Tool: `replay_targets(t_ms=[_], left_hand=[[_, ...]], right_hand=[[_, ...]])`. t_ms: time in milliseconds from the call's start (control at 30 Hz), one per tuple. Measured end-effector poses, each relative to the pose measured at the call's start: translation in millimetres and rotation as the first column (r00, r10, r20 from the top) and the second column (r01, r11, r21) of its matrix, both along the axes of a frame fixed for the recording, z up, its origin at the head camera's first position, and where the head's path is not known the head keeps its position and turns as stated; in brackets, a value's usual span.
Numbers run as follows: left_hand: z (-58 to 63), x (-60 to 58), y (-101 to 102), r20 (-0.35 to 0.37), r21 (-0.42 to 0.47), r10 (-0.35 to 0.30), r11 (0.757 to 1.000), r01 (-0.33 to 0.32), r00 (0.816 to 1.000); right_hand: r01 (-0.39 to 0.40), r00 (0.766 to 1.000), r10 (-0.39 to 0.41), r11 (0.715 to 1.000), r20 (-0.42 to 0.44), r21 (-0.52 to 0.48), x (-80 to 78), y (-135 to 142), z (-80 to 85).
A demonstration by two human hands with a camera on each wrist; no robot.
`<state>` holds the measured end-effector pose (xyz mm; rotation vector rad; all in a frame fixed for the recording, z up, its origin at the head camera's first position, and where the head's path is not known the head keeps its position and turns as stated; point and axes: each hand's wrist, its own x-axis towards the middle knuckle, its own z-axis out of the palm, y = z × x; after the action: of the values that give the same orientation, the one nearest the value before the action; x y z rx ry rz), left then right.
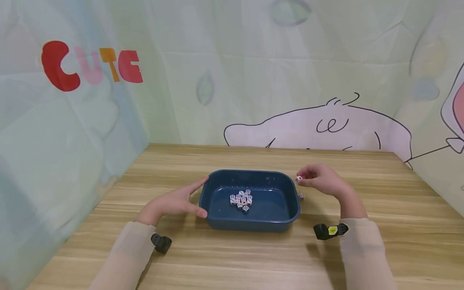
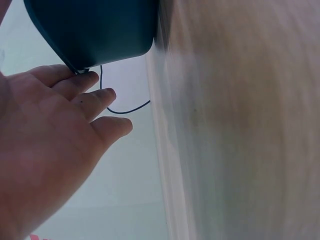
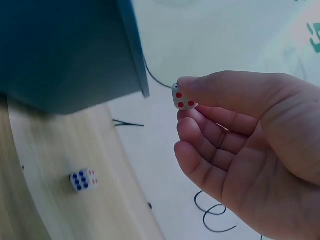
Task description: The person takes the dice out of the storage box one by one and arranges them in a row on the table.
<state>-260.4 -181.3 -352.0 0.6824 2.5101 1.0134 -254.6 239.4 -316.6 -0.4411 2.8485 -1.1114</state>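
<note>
A dark blue tray (image 1: 250, 225) stands on the wooden table, with several white dice (image 1: 243, 199) clustered on its floor. My left hand (image 1: 172, 203) rests at the tray's left side, thumb and fingers spread along the rim; in the left wrist view the fingers (image 2: 107, 97) are fairly straight beside the tray wall. Between thumb and fingertips, my right hand (image 1: 322, 179) pinches one white die (image 3: 183, 97) with red pips, held up just beyond the tray's right rim. Another die (image 3: 84, 180) lies on the table close to the tray's right side, below the right hand.
The wooden table (image 1: 181, 257) reaches back to a printed cloth backdrop (image 1: 253, 72) with cartoon shapes and coloured letters. Dark wrist cameras sit at the left cuff (image 1: 161, 243) and the right cuff (image 1: 330, 231).
</note>
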Motion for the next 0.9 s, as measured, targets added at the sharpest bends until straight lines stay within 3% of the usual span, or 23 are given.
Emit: replay_targets(t_ms=[900], left_hand=[[0.1,0.7,0.2,-0.006,-0.015,0.009,1.000,-0.009,1.000]], right_hand=[[0.040,0.993,-0.041,0.999,0.115,0.014,-3.1,23.6,-20.3]])
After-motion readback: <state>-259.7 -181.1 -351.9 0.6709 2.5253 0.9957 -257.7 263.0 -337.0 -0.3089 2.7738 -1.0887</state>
